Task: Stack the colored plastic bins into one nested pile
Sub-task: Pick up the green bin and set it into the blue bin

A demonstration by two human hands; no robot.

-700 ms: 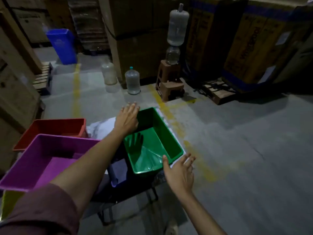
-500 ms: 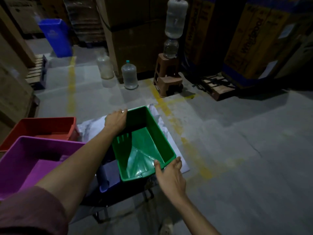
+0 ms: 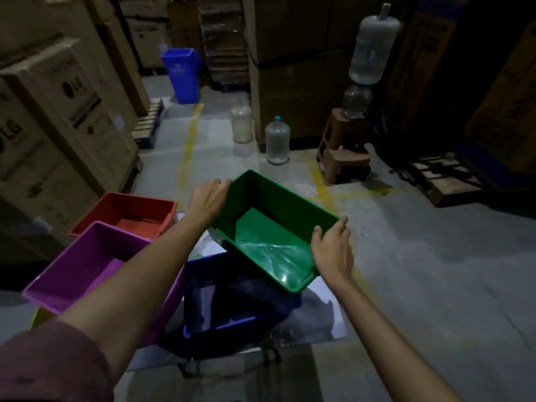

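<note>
Both hands gripping green bin (image 3: pixel 269 224): left hand (image 3: pixel 207 200) on far corner, right hand (image 3: pixel 333 250) on near rim. Should be levelling it over blue bin (image 3: pixel 232 314) before lowering.

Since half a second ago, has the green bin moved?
Yes. The green bin is lifted and tilted, now overlapping the dark blue bin, gripped by left hand and right hand.

Bins noted: green bin (image 3: pixel 278 210); purple bin (image 3: pixel 84 271); red-orange bin (image 3: pixel 127 210); dark blue bin (image 3: pixel 232 309); yellow floor lines (image 3: pixel 188 149) observed; maroon sleeve (image 3: pixel 49 369).
</note>
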